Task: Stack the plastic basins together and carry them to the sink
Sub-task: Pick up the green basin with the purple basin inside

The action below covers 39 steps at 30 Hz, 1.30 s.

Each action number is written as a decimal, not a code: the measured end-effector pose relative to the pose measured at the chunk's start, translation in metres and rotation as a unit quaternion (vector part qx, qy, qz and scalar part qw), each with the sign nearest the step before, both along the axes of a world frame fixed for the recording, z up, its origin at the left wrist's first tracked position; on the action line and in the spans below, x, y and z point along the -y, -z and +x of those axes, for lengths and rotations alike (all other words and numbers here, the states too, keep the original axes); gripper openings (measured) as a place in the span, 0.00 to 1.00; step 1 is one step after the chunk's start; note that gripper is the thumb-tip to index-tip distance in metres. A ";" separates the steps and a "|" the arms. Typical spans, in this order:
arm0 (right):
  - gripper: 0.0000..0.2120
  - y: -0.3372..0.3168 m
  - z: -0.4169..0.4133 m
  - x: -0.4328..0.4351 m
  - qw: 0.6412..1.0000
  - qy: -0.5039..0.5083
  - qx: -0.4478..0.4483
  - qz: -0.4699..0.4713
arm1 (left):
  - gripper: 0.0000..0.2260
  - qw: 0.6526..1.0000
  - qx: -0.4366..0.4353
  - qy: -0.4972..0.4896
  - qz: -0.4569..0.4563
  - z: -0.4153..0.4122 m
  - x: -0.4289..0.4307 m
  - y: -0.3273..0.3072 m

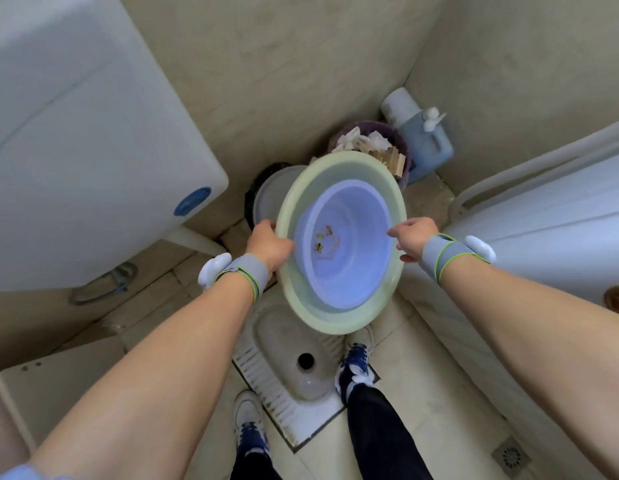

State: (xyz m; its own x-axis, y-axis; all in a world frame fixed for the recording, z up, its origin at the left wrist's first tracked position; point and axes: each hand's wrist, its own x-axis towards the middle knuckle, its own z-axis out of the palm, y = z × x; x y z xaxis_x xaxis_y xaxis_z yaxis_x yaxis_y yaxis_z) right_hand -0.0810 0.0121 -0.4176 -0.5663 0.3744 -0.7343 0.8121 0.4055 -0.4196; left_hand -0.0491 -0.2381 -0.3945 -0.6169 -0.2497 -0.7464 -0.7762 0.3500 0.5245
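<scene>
Now both hands [270,245] [410,239] grip nested basins [339,244].

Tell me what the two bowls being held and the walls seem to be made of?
Green basin: likely plastic, pale, slightly translucent, smooth thin rim.
Blue basin: likely plastic, matte lavender-blue, moulded, printed picture at the bottom.
Walls: probably glazed ceramic tile, beige with a faint sheen.

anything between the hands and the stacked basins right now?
No. Left hand and right hand already grip opposite rims of the green basin, with the purple basin nested inside. The sink isn't identifiable in view.
</scene>
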 end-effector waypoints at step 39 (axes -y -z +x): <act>0.27 -0.293 0.389 -0.017 0.932 0.314 -0.045 0.177 | 0.15 0.968 -0.009 0.241 0.064 0.190 0.060 -0.285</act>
State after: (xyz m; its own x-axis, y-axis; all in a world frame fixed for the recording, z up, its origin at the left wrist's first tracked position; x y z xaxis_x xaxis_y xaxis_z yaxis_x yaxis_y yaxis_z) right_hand 0.3081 0.0293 -0.1245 -0.2068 0.8629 -0.4611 0.9038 -0.0120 -0.4278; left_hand 0.1410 -0.2977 -0.1091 -0.6521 0.1644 -0.7401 -0.5283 0.6016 0.5991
